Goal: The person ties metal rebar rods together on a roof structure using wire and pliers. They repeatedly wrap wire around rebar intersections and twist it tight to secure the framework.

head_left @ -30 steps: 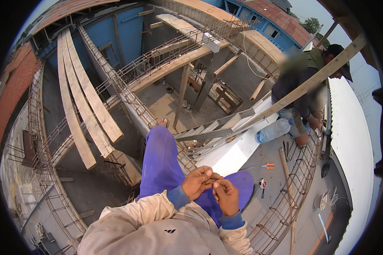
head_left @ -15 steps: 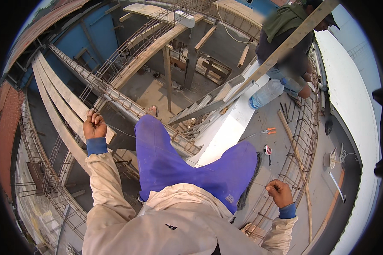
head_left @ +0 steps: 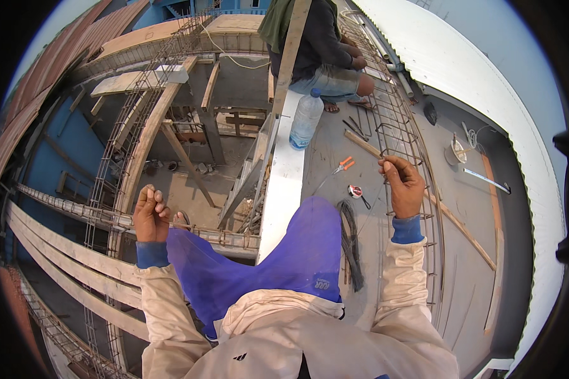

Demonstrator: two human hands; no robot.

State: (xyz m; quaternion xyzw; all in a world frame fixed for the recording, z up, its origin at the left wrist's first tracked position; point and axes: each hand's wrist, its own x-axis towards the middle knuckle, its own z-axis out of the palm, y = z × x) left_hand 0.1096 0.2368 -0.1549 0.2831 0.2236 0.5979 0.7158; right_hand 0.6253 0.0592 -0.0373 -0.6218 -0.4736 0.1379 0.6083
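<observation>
My left hand is raised over the grey beam formwork at the left, fingertips pinched together. My right hand is up beside the rebar cage on the right, thumb pressed to the fingers. Whatever either pinch holds is too thin to make out. Between my right hand and my purple-clad knee lie pincers with orange handles and a red-and-white tape measure with a black strap. A bundle of dark thin wire lies next to my right thigh.
A large water bottle stands by the white wall top, which drops to a lower floor on the left. A co-worker sits ahead behind a slanting timber. Planks, a white bucket and a metal roof surround me.
My view has turned to the right. My right hand has risen and moved forward, from beside my hip to near the rebar cage. My left hand stays raised and pinched.
</observation>
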